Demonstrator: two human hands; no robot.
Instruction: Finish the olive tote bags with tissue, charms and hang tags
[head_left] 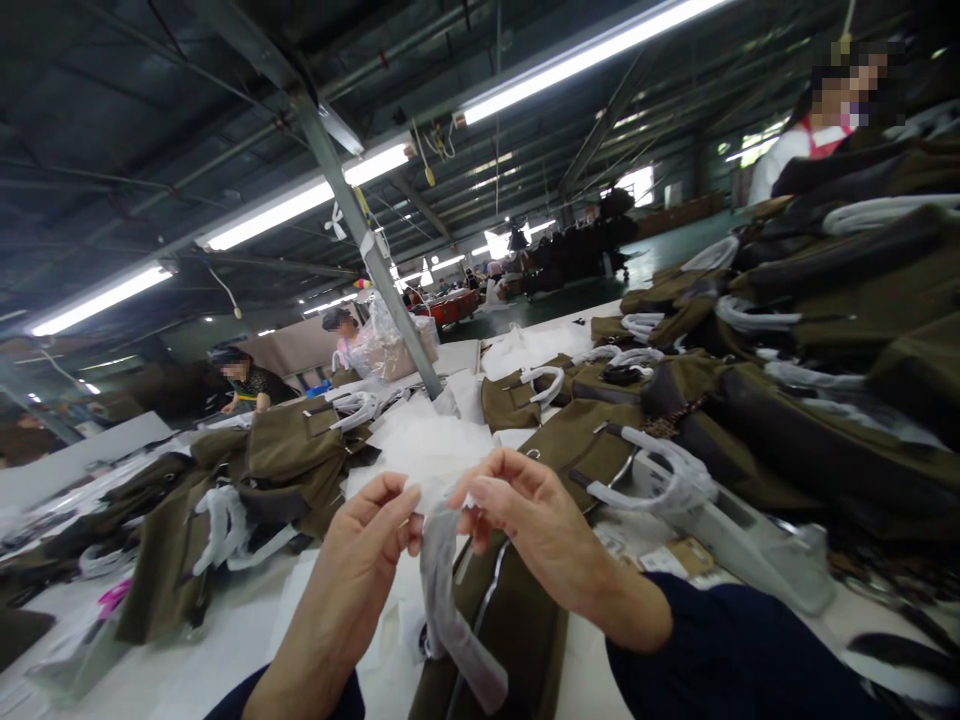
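My left hand (369, 560) and my right hand (534, 525) meet at the middle of the view, each pinching the top of a thin white wrapping strip (447, 600) that hangs down between them. Below the hands lies an olive-brown bag (517, 640) on the white table (225, 640). The strip seems to wrap the bag's handle, though where it ends is hard to make out. Both hands are closed on the strip.
More olive bags with white-wrapped handles lie at left (285, 460) and in a tall heap at right (825, 330). Sheets of white paper (427, 440) lie behind my hands. Other workers sit at far left (244, 380) and stand at top right (817, 120). A slanted metal post (375, 260) rises from the table.
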